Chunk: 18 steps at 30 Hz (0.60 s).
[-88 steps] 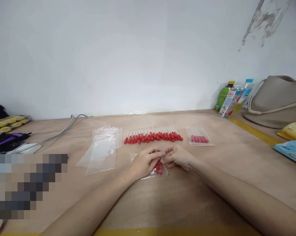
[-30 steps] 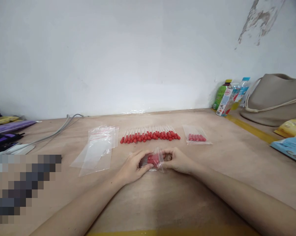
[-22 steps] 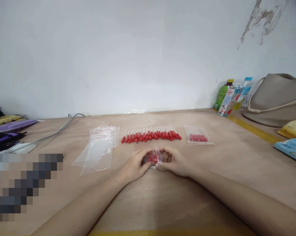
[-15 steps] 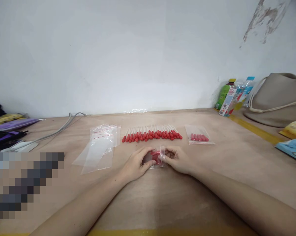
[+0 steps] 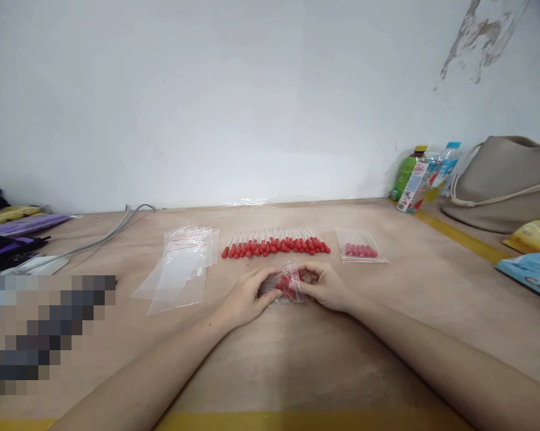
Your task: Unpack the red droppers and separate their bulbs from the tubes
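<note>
Both my hands rest on the wooden table (image 5: 297, 359) and pinch a small clear zip bag (image 5: 285, 286) holding several red-tipped droppers. My left hand (image 5: 247, 296) grips its left side, fingers curled. My right hand (image 5: 326, 287) grips its right end, fingers closed. Just beyond the bag lies a row of several loose red-tipped droppers (image 5: 274, 244). To their right lies a filled clear bag of red droppers (image 5: 360, 248). A pile of empty clear zip bags (image 5: 182, 266) lies to the left.
A grey cable (image 5: 103, 236) runs along the back left. Dark and purple items (image 5: 14, 239) sit at the far left. Bottles (image 5: 420, 176), a beige bag (image 5: 503, 185) and blue and yellow packets (image 5: 533, 257) stand at the right. A white wall is behind.
The bag lay flat under my fingertips before; now it is bunched and turned between both hands. My hands stayed in about the same place on the table.
</note>
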Tool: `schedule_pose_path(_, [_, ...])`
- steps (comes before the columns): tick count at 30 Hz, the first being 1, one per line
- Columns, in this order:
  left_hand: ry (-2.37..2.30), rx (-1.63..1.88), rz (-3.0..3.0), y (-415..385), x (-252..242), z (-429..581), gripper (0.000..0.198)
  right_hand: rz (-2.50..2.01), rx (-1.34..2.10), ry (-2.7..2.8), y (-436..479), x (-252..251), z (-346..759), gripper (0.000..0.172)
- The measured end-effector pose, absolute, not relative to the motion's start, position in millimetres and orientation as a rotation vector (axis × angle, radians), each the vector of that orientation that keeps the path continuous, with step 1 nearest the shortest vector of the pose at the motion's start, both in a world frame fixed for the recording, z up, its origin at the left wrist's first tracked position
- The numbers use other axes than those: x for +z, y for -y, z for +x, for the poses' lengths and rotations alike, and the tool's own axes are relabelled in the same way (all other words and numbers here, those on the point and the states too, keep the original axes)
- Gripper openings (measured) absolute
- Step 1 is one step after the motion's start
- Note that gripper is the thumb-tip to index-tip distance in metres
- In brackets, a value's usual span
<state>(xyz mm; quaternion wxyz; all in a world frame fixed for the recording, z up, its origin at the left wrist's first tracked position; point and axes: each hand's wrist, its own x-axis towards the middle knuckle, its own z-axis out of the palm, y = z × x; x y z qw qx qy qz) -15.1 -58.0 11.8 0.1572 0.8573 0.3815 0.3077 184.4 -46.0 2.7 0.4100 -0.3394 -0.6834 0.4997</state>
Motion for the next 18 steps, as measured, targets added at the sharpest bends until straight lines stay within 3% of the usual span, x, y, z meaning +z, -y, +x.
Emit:
schedule_pose_path(10, [-1.166,0.862,2.459,58,10,-17,0.035,-1.179,1.168,1.494,14,47,285,0.033])
schedule_pose_path(18, [-1.151,0.880,2.473,57,10,-16,0.033,-1.290,0.413,1.330,-12,21,282,0.037])
